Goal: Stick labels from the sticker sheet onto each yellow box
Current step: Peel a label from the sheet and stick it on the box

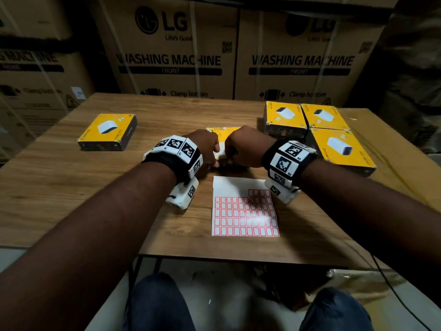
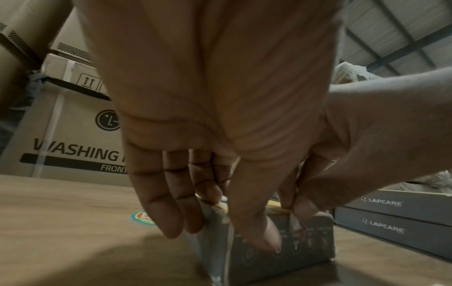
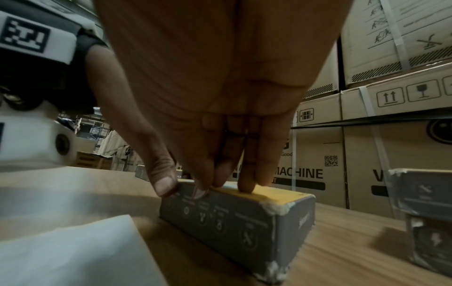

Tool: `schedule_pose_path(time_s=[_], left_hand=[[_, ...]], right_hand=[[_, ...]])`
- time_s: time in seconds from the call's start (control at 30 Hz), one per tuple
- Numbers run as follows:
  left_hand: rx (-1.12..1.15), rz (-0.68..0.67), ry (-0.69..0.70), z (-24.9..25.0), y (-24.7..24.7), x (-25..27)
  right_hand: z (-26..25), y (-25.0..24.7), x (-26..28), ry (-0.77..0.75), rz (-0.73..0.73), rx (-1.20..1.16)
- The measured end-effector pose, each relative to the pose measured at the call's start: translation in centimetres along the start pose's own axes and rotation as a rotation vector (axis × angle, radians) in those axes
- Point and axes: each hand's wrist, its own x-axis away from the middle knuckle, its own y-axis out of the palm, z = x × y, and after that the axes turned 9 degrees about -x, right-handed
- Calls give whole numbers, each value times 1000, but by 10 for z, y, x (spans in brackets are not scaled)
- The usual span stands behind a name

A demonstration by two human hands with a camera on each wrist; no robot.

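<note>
The middle yellow box (image 1: 224, 136) lies at table (image 1: 59, 168) centre, twelve o'clock of the sticker sheet (image 1: 241, 211); the left hand (image 1: 205, 146) grips its near left corner. The right hand (image 1: 245, 145) pinches a label (image 3: 199, 193) against its near edge; other yellow boxes (image 1: 319, 130) sit at two o'clock, one (image 1: 107, 132) at ten.

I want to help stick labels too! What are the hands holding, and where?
Both hold the middle yellow box at its near edge: left hand at its left corner, right hand pressing a small label there.

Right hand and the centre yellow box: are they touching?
Touching. In the right wrist view the right hand has fingertips pressed on the centre yellow box, thumb against its grey side.
</note>
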Motion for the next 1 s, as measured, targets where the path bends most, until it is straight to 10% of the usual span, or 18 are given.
schedule_pose_path(time_s=[1.0], left_hand=[[-12, -63, -12, -3, -3, -1]], right_hand=[[0, 4, -10, 8, -1, 115]])
